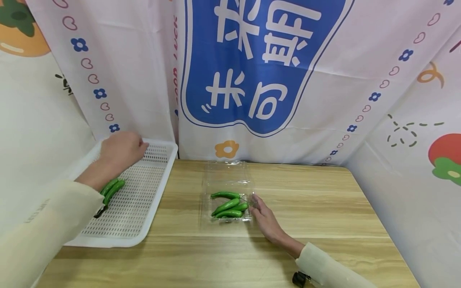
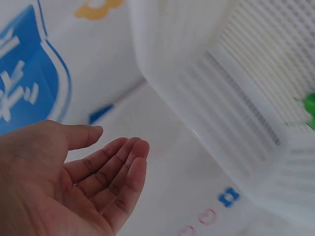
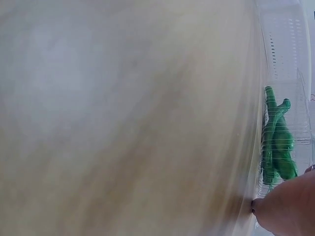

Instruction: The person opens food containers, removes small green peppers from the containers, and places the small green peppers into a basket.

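Several green chili peppers (image 1: 227, 205) lie in a clear plastic clamshell box (image 1: 204, 208), its lid raised toward the back. My right hand (image 1: 267, 219) touches the box's right side, fingers reaching along the wall; the right wrist view shows a fingertip (image 3: 268, 209) beside it. Above the back of a white perforated basket (image 1: 155, 214) is my left hand (image 1: 122, 150). Its fingers are loosely bent with nothing between them, as the left wrist view shows the hand (image 2: 93, 182) by the basket's outer wall. Green peppers (image 1: 114, 190) lie in the basket, partly hidden by the left forearm.
The wooden table (image 1: 309, 192) carries both the basket at left and the box near the middle. A printed cloth (image 1: 306, 140) hangs along the table's back edge, and white decorated walls close in both sides.
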Available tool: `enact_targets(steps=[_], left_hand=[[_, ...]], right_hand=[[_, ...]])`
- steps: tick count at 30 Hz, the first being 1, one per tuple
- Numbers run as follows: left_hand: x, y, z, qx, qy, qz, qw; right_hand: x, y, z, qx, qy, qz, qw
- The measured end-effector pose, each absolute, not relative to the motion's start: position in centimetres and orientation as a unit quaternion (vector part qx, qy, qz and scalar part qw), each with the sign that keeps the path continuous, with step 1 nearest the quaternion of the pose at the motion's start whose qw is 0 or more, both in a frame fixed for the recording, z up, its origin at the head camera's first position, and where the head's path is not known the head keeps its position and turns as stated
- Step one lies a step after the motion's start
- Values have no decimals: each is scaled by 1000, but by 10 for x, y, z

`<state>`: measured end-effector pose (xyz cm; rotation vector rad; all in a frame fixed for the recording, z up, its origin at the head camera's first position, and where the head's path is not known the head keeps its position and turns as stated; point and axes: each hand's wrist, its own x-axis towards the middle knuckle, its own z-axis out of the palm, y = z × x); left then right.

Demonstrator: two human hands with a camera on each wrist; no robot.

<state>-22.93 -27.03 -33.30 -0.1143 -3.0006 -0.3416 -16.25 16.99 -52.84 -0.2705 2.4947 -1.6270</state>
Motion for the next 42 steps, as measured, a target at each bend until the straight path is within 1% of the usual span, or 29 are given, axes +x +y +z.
enact_targets(steps=[9,19,30,38,42], left_hand=[[-228,-217,-331,-83,-989,-115,41],[-229,-169,-336,-131,-985,-111,24],[-233,-126,-341,-193,-975,-110,28],[-230,-98,-354,-226,-969,-100,-28],[-228,-88,-365,-241,-966,-87,-40]], right_hand=[[-162,169,-527,-83,831,-545,78],[-163,167,-527,-84,827,-551,79],[-163,168,-528,-81,826,-553,76],[-162,168,-526,-84,823,-556,78],[-162,167,-526,-84,822,-558,78]])
